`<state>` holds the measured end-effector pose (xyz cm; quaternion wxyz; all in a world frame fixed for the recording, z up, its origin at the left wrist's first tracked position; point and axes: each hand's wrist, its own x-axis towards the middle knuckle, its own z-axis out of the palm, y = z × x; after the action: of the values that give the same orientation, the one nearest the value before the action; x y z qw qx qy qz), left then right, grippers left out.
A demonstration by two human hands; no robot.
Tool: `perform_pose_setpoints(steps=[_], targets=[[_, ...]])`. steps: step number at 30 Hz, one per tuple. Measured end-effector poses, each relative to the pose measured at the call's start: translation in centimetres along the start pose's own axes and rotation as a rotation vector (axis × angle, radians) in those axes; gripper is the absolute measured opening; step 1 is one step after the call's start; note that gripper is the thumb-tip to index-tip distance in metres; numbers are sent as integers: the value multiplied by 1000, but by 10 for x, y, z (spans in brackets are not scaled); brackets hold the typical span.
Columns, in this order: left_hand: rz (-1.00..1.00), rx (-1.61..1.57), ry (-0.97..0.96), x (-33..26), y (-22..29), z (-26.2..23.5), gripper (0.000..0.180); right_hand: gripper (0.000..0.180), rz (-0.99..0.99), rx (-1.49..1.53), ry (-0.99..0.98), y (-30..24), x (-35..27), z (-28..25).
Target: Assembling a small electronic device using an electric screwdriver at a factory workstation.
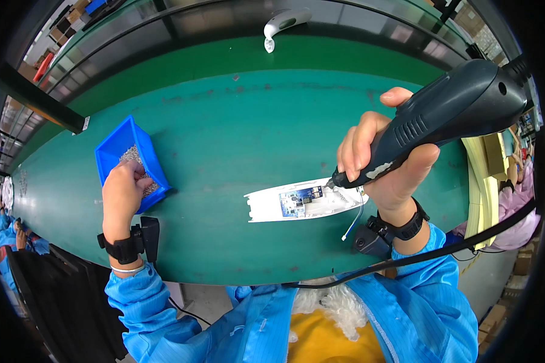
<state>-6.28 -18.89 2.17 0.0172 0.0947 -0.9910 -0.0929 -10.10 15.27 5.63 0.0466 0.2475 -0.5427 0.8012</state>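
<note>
My right hand (399, 166) is wrapped round a dark electric screwdriver (448, 112), tilted with its tip down at the left. The tip meets the white plastic housing (260, 209) near the right end of a blue circuit board (301, 201) that lies inside it. A thin cable with a small white plug (344, 237) hangs out of the housing's right end. My left hand (124, 189) reaches into a blue bin (109, 148) of small silvery screws (131, 155). Its fingertips are pinched together among the screws, and what they hold is hidden.
The pieces rest on a green work surface (218, 145). A white curved housing (284, 21) lies on the far ledge. The screwdriver's black cord (466, 242) runs across my right arm. Yellow sheets (481, 187) are stacked at the right. Other people sit at the far left.
</note>
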Motion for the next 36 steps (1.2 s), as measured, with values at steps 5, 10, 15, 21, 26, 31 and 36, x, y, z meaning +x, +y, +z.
perform_pose_setpoints(steps=[5, 10, 15, 21, 26, 31, 36], targets=[[72, -6, 185, -5, -4, 3, 11, 79, 57, 60, 36, 7, 2, 0], [41, -141, 271, -8, 11, -10, 8, 76, 4, -14, -36, 10, 2, -1], [376, -454, 552, -34, 83, -24, 9, 75, 11, -22, -50, 12, 0, -9], [507, -546, 358, -73, 151, 30, 16, 77, 52, 19, -22, 11, 0, -3], [449, -508, 254, -75, 160, 36, 13, 78, 71, 53, 27, 7, -1, -5], [463, -541, 210, -75, 159, 39, 12, 77, 65, -125, -79, 8, -1, -5], [427, -470, 164, -77, 163, 33, 8, 74, 69, -134, -109, 9, -2, -7]])
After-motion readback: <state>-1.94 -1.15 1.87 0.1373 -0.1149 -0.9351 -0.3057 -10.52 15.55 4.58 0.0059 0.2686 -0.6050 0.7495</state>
